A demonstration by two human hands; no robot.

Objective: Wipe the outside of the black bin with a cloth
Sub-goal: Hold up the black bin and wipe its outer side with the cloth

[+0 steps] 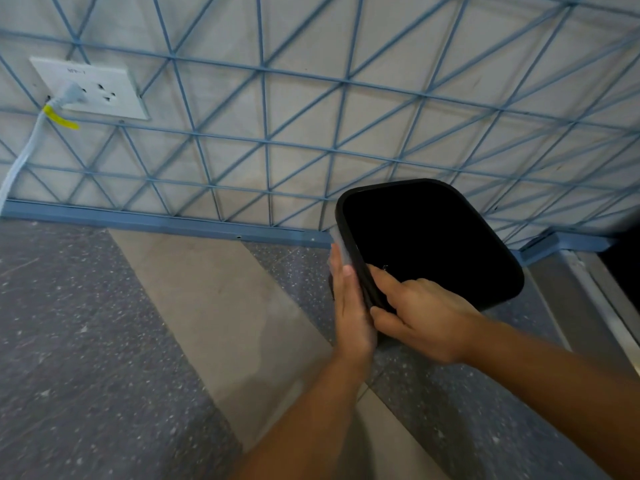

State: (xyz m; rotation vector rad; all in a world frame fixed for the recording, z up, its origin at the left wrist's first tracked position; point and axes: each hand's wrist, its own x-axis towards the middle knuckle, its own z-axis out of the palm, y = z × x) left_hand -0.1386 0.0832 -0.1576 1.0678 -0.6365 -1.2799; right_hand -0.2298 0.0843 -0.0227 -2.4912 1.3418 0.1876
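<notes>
A: Where does the view look from?

B: One wide-angle head camera, high up, tilted forward and down at the floor (104, 323) where it meets a wall (311, 46) with a blue lattice.

A: How near is it?

B: Close. Both forearms reach in from the bottom edge; straight lines bow toward the frame's borders.

A: Any second view?

B: No, just this one.

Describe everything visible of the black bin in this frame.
The bin is black, rounded-rectangular, with a thick matte rim, seemingly plastic; its inside reads as pure dark. It stands on the speckled floor by the blue-gridded wall. The right hand grips its near rim; the left hand presses a pale cloth against its outer left side.
</notes>
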